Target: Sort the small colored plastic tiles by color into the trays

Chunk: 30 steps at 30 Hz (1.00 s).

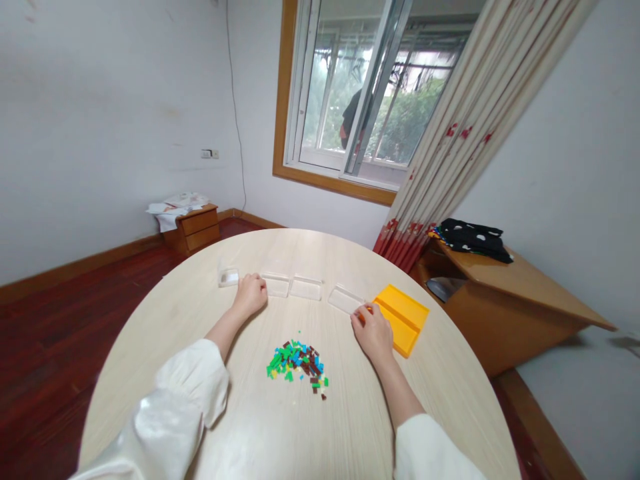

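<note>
My left hand [251,294] rests at the left end of a clear plastic box [276,285], its fingers curled; whether it grips the box is hidden. Another clear box [306,288] lies just right of that one. My right hand [373,327] has bent fingers at the right end of a third clear box [345,299], beside the orange-yellow tray [400,319]; its grip is unclear. A small clear box [229,277] sits left of my left hand. Between my forearms lies a loose pile of green, blue, brown and yellow bricks [296,361].
The round pale table [265,427] carries all of these. Behind it stand a small wooden cabinet [197,228] with papers and, at the right, a wooden desk [520,293] with dark cloth [473,240]. A person [351,119] shows beyond the window.
</note>
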Motion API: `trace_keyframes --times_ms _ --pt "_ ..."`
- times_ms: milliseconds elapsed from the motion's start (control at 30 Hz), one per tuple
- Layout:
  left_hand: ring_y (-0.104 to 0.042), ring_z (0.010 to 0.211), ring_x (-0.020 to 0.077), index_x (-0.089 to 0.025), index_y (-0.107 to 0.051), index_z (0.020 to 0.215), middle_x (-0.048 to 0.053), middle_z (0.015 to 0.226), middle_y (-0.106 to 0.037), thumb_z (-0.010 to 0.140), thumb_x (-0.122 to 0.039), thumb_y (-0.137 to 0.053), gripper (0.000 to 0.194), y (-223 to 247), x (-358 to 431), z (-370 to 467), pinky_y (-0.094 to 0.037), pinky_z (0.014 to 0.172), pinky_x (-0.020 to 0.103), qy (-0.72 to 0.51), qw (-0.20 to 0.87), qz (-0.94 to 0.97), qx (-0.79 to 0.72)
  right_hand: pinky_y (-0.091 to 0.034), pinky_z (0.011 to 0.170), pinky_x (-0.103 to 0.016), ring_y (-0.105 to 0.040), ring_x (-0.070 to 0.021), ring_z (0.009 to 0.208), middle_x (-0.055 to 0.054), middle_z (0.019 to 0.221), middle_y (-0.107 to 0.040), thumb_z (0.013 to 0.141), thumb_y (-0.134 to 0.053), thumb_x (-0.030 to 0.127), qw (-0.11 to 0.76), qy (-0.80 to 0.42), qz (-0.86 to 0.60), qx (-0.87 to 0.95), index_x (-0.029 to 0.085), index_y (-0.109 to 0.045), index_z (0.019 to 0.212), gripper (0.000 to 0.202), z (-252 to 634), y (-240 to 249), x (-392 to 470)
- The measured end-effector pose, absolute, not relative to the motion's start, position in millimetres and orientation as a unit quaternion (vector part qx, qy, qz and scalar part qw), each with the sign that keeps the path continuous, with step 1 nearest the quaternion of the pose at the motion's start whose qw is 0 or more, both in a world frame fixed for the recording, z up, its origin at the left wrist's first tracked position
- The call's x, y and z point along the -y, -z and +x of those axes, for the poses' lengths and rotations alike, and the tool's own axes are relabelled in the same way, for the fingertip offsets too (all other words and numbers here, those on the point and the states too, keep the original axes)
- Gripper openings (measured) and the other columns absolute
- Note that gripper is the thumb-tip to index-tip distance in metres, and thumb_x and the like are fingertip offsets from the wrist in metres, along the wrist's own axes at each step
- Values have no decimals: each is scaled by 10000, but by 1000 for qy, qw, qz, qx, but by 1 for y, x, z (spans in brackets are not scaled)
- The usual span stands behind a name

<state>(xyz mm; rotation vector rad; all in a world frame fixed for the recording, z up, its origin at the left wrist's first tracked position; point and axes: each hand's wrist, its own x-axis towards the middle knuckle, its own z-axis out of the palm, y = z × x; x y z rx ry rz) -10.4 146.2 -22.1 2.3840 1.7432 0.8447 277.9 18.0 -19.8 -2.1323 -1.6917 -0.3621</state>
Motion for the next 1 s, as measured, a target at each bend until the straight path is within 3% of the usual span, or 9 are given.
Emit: trace_keyframes --times_ms 100,233,367,467,600,733,900,1000 --pt "-518 945 286 -188 -685 674 115 952 -607 724 -176 -467 224 21 -136 -15 -403 870 428 -293 23 777 -557 -358 673 -287 -562 -176 830 -73 1075 -589 839 -536 277 199 129 -760 605 200 -668 867 155 278 21 -19" --pt "-471 1078 333 -134 -671 975 167 1187 -521 784 -229 -444 310 25 -130 -26 -365 936 460 -333 -27 708 -622 -357 662 -283 -565 -171 811 -75 1085 -591 840 -536 272 200 130 -761 604 197 -673 868 159 279 22 -19" --pt "-470 1111 365 -1 -518 1194 259 1157 -542 841 -273 -389 464 31 -134 -37 -302 975 489 -280 -56 681 -675 -357 657 -282 -568 -173 812 -77 1098 -590 845 -530 270 197 131 -761 604 196 -674 877 165 278 21 -19" --pt "-512 1052 357 -11 -533 1163 249 1058 -591 850 -314 -383 461 33 -140 -47 -317 954 481 -266 -59 671 -689 -358 667 -283 -572 -175 824 -74 1102 -591 848 -527 271 195 129 -761 605 199 -673 878 166 278 21 -19" --pt "-548 935 342 -83 -641 897 208 898 -625 836 -312 -375 357 34 -144 -60 -395 857 452 -289 -31 680 -673 -353 660 -280 -575 -169 803 -64 1101 -597 840 -535 273 201 126 -760 605 202 -673 868 157 279 21 -18" --pt "-563 864 284 -152 -638 697 135 773 -629 799 -271 -410 276 37 -140 -64 -430 819 382 -298 -12 721 -625 -352 646 -272 -574 -157 769 -48 1074 -608 830 -546 279 219 124 -752 609 201 -667 835 144 279 23 -18" --pt "-569 845 244 -151 -640 689 101 775 -625 772 -238 -448 227 37 -135 -57 -437 838 368 -306 5 760 -573 -386 675 -281 -580 -170 787 -56 1054 -613 833 -534 283 230 110 -727 638 192 -665 847 160 281 28 -20" --pt "-555 920 255 -141 -649 764 110 879 -603 756 -218 -465 199 31 -127 -52 -404 919 429 -378 0 735 -562 -410 812 -360 -546 -243 980 -101 1122 -579 822 -538 289 273 151 -698 645 188 -665 947 205 284 30 -22"
